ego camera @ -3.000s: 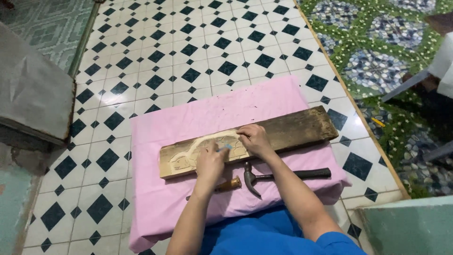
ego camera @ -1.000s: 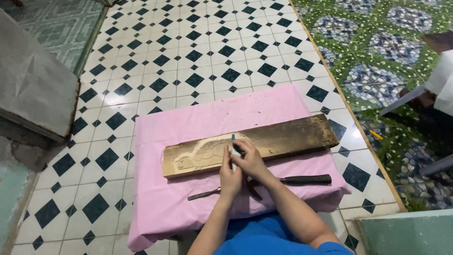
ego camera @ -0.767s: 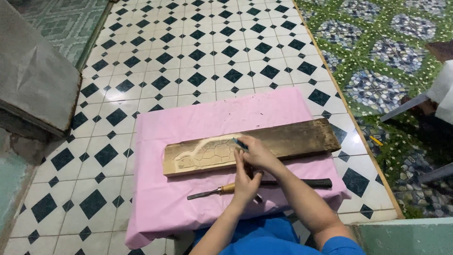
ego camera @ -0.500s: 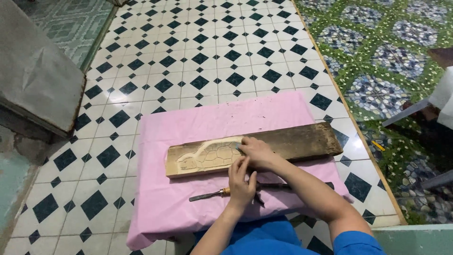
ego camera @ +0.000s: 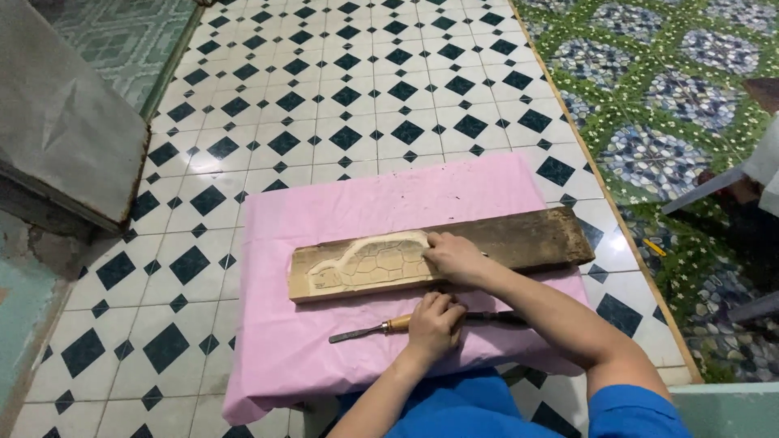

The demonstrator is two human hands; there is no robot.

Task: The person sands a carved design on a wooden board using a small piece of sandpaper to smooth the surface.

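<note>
The wooden plank (ego camera: 442, 255) lies lengthwise across the pink cloth (ego camera: 381, 199) in front of you, and the pale carved turtle relief (ego camera: 369, 264) takes up its left part, the shell already cut into plates while the right stretch of the board is dark and uncarved. Your right hand (ego camera: 454, 258) rests palm down on the plank at the right end of the relief, fingers spread flat and gripping nothing, as if steadying the board or feeling the cut edge. Your left hand (ego camera: 434, 323) sits just below the plank, curled over the wooden-handled chisel (ego camera: 373, 328), which lies on the cloth with its steel blade pointing left; the fingers cover the handle, though you cannot tell from here whether they have truly closed around it or only rest on it. A dark handle (ego camera: 495, 318) pokes out to the right of that hand, most of its tool hidden. This reads as a pause between cuts, with a tool being taken up. The next move seems to call for a firm grip on the chisel, its edge brought to the relief's outline, and the board held still. Around the cloth lies black-and-white tiled floor (ego camera: 341, 89).
</note>
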